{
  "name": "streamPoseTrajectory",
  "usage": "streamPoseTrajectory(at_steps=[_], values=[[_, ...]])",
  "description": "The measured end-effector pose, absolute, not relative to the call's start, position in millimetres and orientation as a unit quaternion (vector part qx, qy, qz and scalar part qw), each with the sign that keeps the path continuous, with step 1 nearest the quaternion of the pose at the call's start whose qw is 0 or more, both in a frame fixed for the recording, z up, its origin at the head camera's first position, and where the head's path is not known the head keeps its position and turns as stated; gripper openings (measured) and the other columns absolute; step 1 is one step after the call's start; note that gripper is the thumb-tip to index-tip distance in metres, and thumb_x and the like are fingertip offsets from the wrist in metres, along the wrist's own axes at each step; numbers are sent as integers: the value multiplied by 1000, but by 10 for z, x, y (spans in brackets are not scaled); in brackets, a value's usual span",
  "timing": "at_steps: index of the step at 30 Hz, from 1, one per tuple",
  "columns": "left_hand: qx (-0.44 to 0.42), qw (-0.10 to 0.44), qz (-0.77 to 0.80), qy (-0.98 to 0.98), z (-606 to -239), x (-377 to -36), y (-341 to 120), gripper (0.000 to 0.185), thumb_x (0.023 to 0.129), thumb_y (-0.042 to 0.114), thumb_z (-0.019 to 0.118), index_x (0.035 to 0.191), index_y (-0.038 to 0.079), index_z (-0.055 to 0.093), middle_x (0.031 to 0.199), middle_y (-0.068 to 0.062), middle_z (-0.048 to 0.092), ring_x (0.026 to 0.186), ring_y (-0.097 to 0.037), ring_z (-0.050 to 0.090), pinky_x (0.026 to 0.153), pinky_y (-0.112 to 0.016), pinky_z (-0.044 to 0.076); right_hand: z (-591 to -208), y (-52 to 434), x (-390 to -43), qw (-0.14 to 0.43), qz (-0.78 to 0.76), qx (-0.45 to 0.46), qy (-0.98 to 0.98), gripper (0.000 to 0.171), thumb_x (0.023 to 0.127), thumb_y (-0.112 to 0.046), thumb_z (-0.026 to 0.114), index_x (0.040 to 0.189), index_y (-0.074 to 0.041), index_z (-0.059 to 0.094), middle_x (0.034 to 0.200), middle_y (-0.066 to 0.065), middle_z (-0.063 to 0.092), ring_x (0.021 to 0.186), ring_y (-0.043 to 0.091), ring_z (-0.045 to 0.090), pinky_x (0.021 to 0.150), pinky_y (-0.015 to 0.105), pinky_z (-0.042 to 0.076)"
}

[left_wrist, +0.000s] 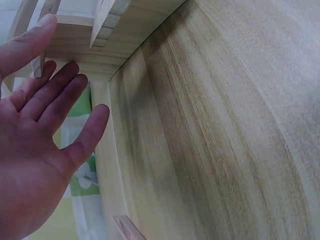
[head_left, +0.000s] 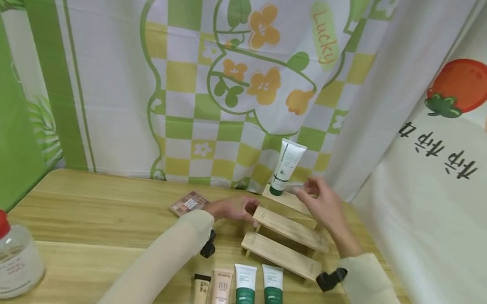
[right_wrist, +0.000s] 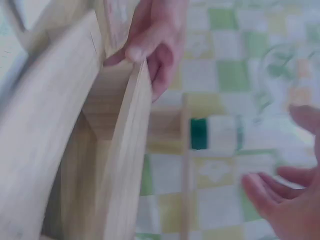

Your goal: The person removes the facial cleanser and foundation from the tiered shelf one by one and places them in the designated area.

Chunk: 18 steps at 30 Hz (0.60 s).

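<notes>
A three-tier wooden display stand point(head_left: 291, 229) stands toward the right of the table. On its top tier a white tube with a green cap point(head_left: 287, 169) stands upright on the cap. My left hand point(head_left: 235, 208) is at the left end of the middle tier, and in the left wrist view the thumb and index finger point(left_wrist: 47, 70) lie on either side of the board's end. Beside the tube is my right hand point(head_left: 323, 203), its fingers loosely bent and holding nothing. The right wrist view shows a gap between this hand point(right_wrist: 295, 190) and the tube.
In front of the stand lie two green-and-white tubes point(head_left: 244, 296), a pink BB cream tube point(head_left: 219, 301) and a gold tube with a black cap point(head_left: 199, 303). An eyeshadow palette point(head_left: 189, 204) lies behind my left forearm. A red-capped clear bottle point(head_left: 5, 258) stands at front left.
</notes>
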State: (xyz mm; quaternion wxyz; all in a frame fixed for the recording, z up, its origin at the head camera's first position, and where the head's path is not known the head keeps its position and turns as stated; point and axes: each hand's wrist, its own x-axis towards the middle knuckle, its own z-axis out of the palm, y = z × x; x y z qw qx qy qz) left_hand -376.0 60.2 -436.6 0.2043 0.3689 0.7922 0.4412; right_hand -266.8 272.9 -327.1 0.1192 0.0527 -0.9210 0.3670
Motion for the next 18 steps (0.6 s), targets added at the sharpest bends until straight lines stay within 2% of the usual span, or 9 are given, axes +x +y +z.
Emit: streamPoseTrajectory(at_steps=[2, 4, 10, 13, 18], values=[[367, 210, 438, 793, -4354, -3740, 640, 53, 74, 14, 76, 120, 2, 52, 112, -8, 61, 105, -19, 56, 91, -28, 43, -3253, 2720, -2875, 119, 376, 39, -918, 77, 81, -50, 63, 136, -4, 36, 130, 17, 47, 116, 32, 47, 92, 47, 41], [367, 211, 434, 795, -4351, -3729, 653, 52, 75, 14, 75, 121, 3, 52, 114, -7, 60, 107, -19, 55, 92, -28, 42, -3292, 2662, -3062, 119, 390, 35, -912, 75, 79, -48, 66, 134, -5, 38, 129, 16, 47, 118, 33, 45, 94, 48, 39], [374, 214, 428, 794, -4346, -3699, 653, 53, 77, 16, 74, 123, 3, 50, 117, -8, 59, 110, -19, 54, 92, -27, 42, -3576, 2510, -3453, 183, 408, 53, -893, 50, 80, -32, 71, 115, -3, 50, 104, 14, 61, 93, 28, 59, 75, 41, 50], [371, 220, 433, 792, -4341, -3697, 649, 54, 77, 14, 74, 123, 1, 49, 118, -10, 59, 110, -20, 54, 92, -28, 42, -3690, 2481, -3531, 204, 434, 44, -876, 49, 80, -30, 71, 115, -4, 48, 103, 13, 60, 90, 26, 60, 72, 39, 50], [368, 216, 437, 792, -4363, -3760, 621, 56, 75, 15, 76, 122, 2, 50, 117, -10, 59, 109, -20, 54, 92, -28, 42, -3748, 2437, -3562, 218, 450, 25, -866, 53, 80, -33, 70, 116, -3, 45, 103, 13, 58, 91, 26, 58, 74, 39, 49]])
